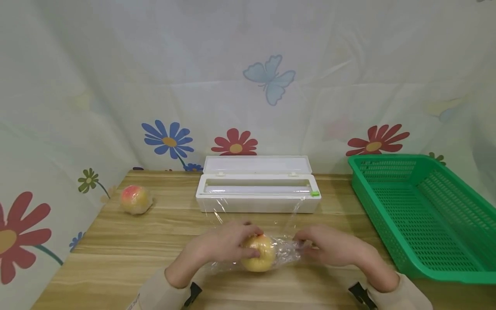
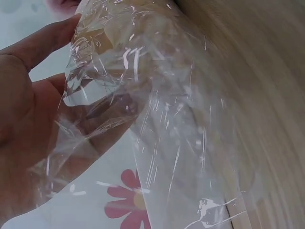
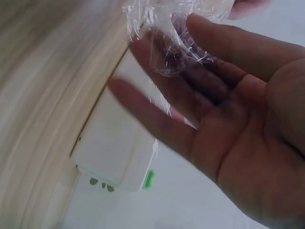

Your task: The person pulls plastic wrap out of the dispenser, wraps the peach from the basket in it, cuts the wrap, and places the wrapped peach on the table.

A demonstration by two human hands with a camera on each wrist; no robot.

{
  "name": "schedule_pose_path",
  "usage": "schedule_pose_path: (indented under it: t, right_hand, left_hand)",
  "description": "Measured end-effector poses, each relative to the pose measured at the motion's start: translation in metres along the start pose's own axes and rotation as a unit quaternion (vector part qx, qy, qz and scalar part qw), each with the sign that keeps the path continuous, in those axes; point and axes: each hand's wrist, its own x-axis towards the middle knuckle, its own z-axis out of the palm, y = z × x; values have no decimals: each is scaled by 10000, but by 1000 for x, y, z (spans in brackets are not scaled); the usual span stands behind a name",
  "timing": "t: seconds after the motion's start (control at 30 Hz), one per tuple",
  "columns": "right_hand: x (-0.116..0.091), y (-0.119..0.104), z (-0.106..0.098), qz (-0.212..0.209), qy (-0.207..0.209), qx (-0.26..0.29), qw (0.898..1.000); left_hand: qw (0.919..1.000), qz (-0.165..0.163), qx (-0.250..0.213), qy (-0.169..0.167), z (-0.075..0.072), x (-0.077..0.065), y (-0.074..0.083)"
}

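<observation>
A yellow apple with a red blush (image 1: pixel 260 255) sits on the table under clear plastic wrap (image 1: pixel 286 253). My left hand (image 1: pixel 228 244) grips the apple from its left, thumb and fingers about it through the film. On the other side my right hand (image 1: pixel 329 244) pinches the bunched end of the wrap between thumb and fingers. Loose film (image 2: pixel 171 109) drapes over the left fingers in the left wrist view. From the apple the sheet stretches back to a white wrap dispenser (image 1: pixel 257 205) with its lid up, a roll (image 1: pixel 257 189) inside.
Another red and yellow apple (image 1: pixel 135 199), seemingly wrapped, lies at the table's left. A green plastic basket (image 1: pixel 391 232) stands at the right, near my right forearm. The dispenser carries a green slider (image 1: pixel 315 193). A flowered curtain (image 1: pixel 193 86) hangs behind the wooden table (image 1: pixel 162 241).
</observation>
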Motion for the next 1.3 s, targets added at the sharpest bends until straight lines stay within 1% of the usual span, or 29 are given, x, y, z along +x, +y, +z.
schedule_pose_path:
  t: [0.07,0.13,0.27,0.37,0.43,0.5,0.6,0.7,0.77,0.83,0.93,1.1,1.2,1.3]
  right_hand:
    - [0,1,-2,-21,-76,195,9998]
    - [-1,3,-4,-8,-264,364,9990]
    - [-5,6,-9,194,-663,613,9957]
    - [-8,7,-10,349,-775,798,9932]
    - [-9,9,-9,430,-673,790,9937]
    - [-7,9,-6,507,-444,604,9959]
    - [-1,10,4,482,42,20,9988]
    - [10,10,16,171,547,-692,9960]
    - [15,10,22,-76,850,-1085,9904]
    - [18,9,23,-249,1026,-1343,9853]
    - [16,6,19,-169,978,-1277,9868]
    - [10,2,12,116,540,-823,9951]
    - [9,4,13,61,419,-829,9957]
    - [8,6,13,-45,412,-947,9946]
  left_hand:
    - [10000,-1,-43,27,0,0,-1]
    - [10000,14,-89,34,0,0,-2]
    - [9999,160,-33,18,-1,1,-4]
    - [9998,190,57,-26,-1,2,-5]
    - [9998,155,89,-43,-2,3,-6]
    - [9999,95,32,-25,-2,3,-7]
    - [9997,-27,-222,52,-3,4,-9]
    - [9988,-127,-445,128,-2,4,-10]
    - [9985,-173,-489,147,-2,5,-11]
    - [9985,-182,-483,173,-3,5,-12]
    - [9986,-158,-462,199,-4,5,-12]
    - [9990,-89,-303,326,-4,5,-11]
    - [9989,-84,-149,438,-4,5,-10]
    - [9986,-73,-82,515,-3,4,-10]
